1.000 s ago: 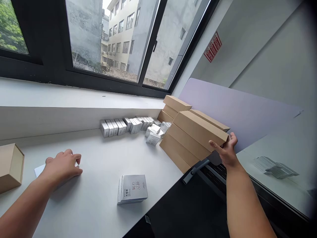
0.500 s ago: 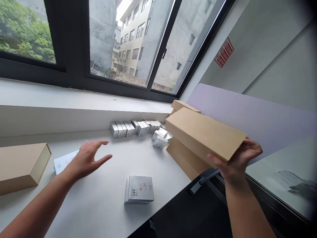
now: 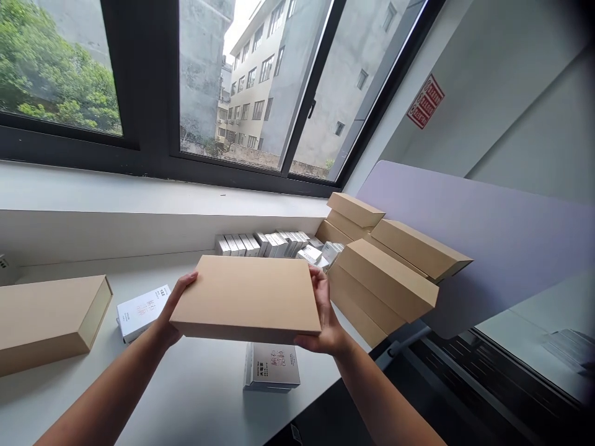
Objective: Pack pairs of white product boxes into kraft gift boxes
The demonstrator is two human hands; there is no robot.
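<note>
Between my two hands I hold a brown cardboard box [image 3: 246, 294] above the white table. My left hand [image 3: 174, 310] grips its left end, and my right hand [image 3: 325, 319] wraps round the right end, thumb along the lower edge. Below the box, partly covered by it, lies a small stack of silver printed boxes [image 3: 274, 367]. Left of my left hand is a white printed box [image 3: 143, 310] flat on the table, partly behind my wrist.
Another brown box [image 3: 46, 316] lies at the far left. Rows of small silver boxes [image 3: 242, 244] stand along the wall below the sill. Several open brown cartons [image 3: 385, 279] lean at the right, by a lilac panel [image 3: 488, 217]. The table edge [image 3: 316, 402] runs diagonally.
My right hand has brought the brown box leftward from the cartons to the middle. My left hand, open before, has closed on its left end. The view has shifted slightly.
</note>
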